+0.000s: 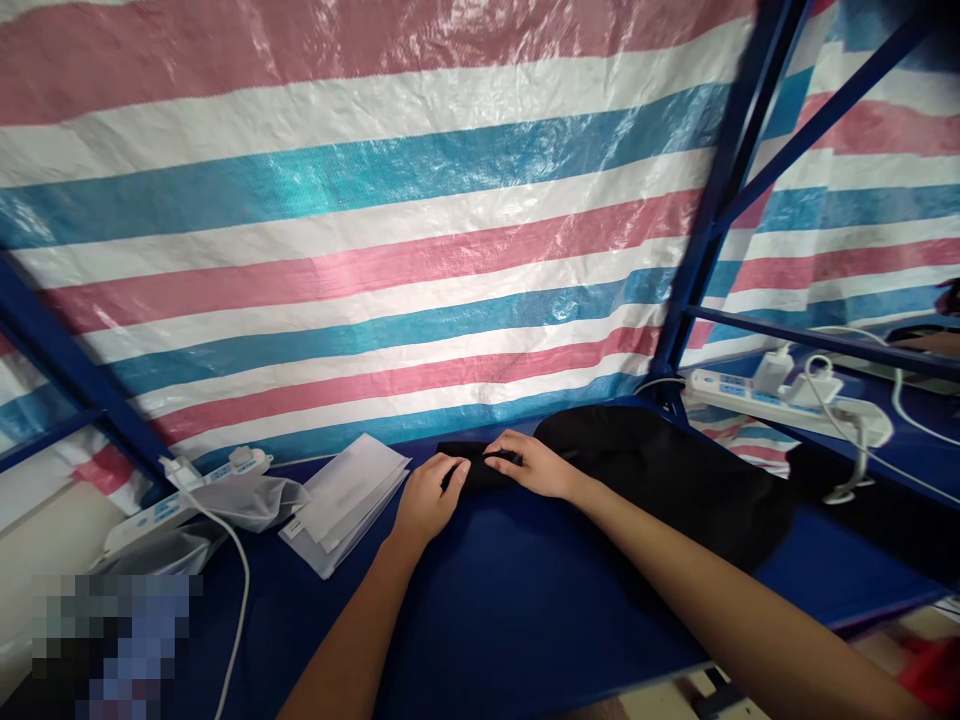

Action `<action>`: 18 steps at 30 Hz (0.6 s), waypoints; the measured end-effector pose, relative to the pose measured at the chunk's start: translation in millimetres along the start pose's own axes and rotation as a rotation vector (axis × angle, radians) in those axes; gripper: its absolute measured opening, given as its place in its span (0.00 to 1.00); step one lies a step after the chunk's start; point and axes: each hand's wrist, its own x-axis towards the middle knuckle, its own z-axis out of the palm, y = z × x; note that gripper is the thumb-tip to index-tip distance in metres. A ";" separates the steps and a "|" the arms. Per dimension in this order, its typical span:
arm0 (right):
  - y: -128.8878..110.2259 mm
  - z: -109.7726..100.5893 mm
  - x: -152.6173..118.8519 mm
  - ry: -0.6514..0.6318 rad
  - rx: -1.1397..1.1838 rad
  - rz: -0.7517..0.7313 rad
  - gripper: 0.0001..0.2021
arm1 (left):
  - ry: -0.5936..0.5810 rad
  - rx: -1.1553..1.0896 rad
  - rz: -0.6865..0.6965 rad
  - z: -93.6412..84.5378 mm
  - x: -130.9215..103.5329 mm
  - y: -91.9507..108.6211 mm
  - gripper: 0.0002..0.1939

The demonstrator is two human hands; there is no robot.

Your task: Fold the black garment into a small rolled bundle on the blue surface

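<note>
A small folded bundle of black cloth (480, 472) lies on the blue tabletop (517, 590), between my two hands. My left hand (431, 495) grips its left end, thumb toward the middle and the other fingers partly hidden behind it. On the right end, my right hand (534, 467) has its thumb and fingers closed around the cloth. A larger spread of black fabric (667, 470) lies flat beyond my right forearm; whether it joins the bundle I cannot tell. Left of my left hand rests a stack of frosted, whitish flat plastic bags (349, 500).
White power strips stand at the left (180, 500) and the right (787, 400), with plugs and cables. A white cable (244, 580) crosses the table's left side. Blue metal posts (720, 200) frame a striped plastic sheet (375, 220) behind. Crumpled clear plastic (251, 500) lies by the left strip.
</note>
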 end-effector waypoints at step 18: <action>-5.5 -3.5 -0.1 -0.032 0.073 0.006 0.17 | -0.007 0.027 -0.010 2.8 -0.6 -2.4 0.16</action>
